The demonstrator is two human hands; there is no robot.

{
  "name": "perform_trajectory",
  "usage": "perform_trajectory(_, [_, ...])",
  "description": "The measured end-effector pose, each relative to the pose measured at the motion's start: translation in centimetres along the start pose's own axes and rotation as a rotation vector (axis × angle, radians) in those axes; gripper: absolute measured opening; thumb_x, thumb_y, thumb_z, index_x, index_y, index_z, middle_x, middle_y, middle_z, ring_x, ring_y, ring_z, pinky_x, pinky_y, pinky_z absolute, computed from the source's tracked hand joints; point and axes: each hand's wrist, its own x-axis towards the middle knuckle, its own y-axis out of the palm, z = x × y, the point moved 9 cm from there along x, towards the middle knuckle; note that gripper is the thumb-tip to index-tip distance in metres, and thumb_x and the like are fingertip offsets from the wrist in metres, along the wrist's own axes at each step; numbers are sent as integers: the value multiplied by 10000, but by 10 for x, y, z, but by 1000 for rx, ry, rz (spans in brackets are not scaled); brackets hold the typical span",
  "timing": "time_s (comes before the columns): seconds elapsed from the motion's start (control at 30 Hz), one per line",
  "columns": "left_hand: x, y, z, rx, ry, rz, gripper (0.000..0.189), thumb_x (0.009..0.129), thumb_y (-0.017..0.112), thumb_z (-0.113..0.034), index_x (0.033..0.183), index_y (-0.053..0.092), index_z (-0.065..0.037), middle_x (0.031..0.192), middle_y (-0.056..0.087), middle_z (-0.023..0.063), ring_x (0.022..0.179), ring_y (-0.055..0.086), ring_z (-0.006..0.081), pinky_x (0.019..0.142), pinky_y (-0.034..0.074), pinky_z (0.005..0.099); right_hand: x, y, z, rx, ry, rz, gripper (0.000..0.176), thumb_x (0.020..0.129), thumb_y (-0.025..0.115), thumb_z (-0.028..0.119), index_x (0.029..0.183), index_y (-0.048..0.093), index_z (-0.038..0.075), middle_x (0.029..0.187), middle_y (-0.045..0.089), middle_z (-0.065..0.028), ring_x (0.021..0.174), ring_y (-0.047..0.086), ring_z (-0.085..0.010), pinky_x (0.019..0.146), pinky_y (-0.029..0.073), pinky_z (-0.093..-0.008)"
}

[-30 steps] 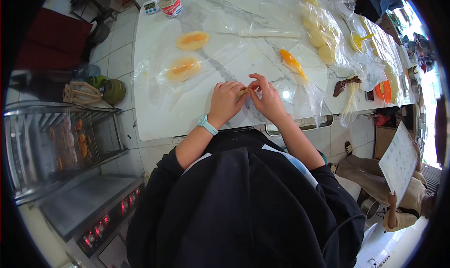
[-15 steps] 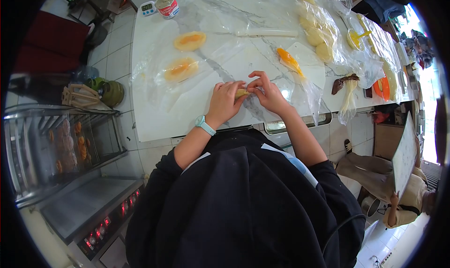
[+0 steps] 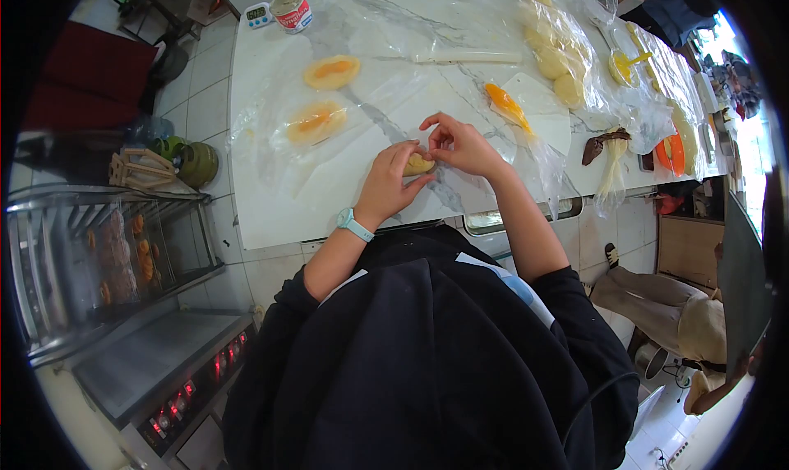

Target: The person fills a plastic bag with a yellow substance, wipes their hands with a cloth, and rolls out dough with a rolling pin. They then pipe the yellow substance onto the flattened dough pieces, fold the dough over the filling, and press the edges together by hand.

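Note:
Near the table's front edge, a small pale-yellow piece of dough (image 3: 419, 166) rests in the curled fingers of my left hand (image 3: 386, 182). My right hand (image 3: 464, 151) pinches at the dough's upper right edge, its index finger bent up high; the exact contact is partly hidden by the fingers. Farther left lie two flat oval dough pieces with orange filling in their middles, the upper one (image 3: 332, 72) and the lower one (image 3: 316, 122), on clear plastic sheeting. To the right of my hands, a clear piping bag (image 3: 511, 107) holds orange filling at one end.
A can (image 3: 291, 12) and a digital timer (image 3: 258, 16) stand at the back left corner. Dough balls (image 3: 559, 51) sit under plastic at the back right. Beyond are a yellow bowl (image 3: 623, 67) and an orange item (image 3: 671, 154). At right, a person (image 3: 657, 306) carries a tray (image 3: 744, 273).
My right hand has shifted slightly left and more of the dough shows. My left hand has turned a little. The person at right has moved with the tray, which is now seen darker.

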Motion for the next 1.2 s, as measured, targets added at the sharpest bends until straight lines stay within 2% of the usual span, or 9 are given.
perform_trajectory(0.13, [-4,-22,-5,10,64,-65,280,741,729,-139,973,611,-39,1117,612,97,1027,560,300,907,412,388,-12,7,3,48,-75,-65,297,809,640,63,1096,566,74,919,603,-82,832,586,-181,679,475,-286])
perform_trajectory(0.2, [-10,-30,0,66,48,-85,275,743,727,-135,974,611,-43,1103,617,90,1017,564,290,897,408,382,-23,-2,25,-139,-237,-273,186,829,608,68,1015,616,70,936,611,-68,882,591,-227,736,474,-318])
perform_trajectory(0.3, [-18,-30,14,111,23,-90,252,752,718,-123,971,617,-51,1072,627,74,1002,573,266,882,395,370,-33,12,54,-413,-461,-338,149,820,629,79,966,648,57,956,614,-51,890,589,-242,818,450,-349])
perform_trajectory(0.4, [-16,-31,15,115,35,-86,207,762,703,-109,950,630,-61,1035,638,57,986,580,241,872,380,359,-28,27,53,-522,-512,-291,159,797,654,106,950,656,63,956,613,-55,918,579,-255,850,429,-371])
perform_trajectory(0.57, [-18,-47,12,100,-34,-174,175,756,702,-112,917,646,-73,1004,647,46,973,586,225,880,366,352,-24,33,49,-511,-489,-311,133,771,663,97,901,667,69,944,607,-54,927,573,-239,821,433,-364])
perform_trajectory(0.77, [-22,-44,19,104,-3,-74,212,753,709,-123,950,647,-75,1027,650,34,995,585,207,878,366,353,-20,43,62,-611,-485,-276,140,788,648,95,923,653,58,933,601,-76,899,569,-254,815,433,-369])
perform_trajectory(0.83, [-24,-54,19,36,-135,-153,174,765,696,-109,931,654,-75,991,660,20,978,594,201,885,363,348,-18,45,62,-613,-492,-293,139,791,648,100,923,649,58,929,599,-80,895,567,-256,811,433,-366])
perform_trajectory(0.93, [-30,-49,32,91,-85,-63,166,768,696,-123,925,660,-85,967,665,11,979,595,190,894,357,343,-18,48,68,-598,-485,-309,113,791,647,105,895,647,60,917,595,-81,895,564,-251,802,432,-357])
perform_trajectory(1.2, [-35,-60,37,74,-114,-120,119,776,685,-117,895,676,-122,910,661,-4,939,583,168,855,337,337,-9,58,64,-572,-447,-212,121,798,620,118,905,668,85,872,579,-52,886,551,-220,804,423,-347])
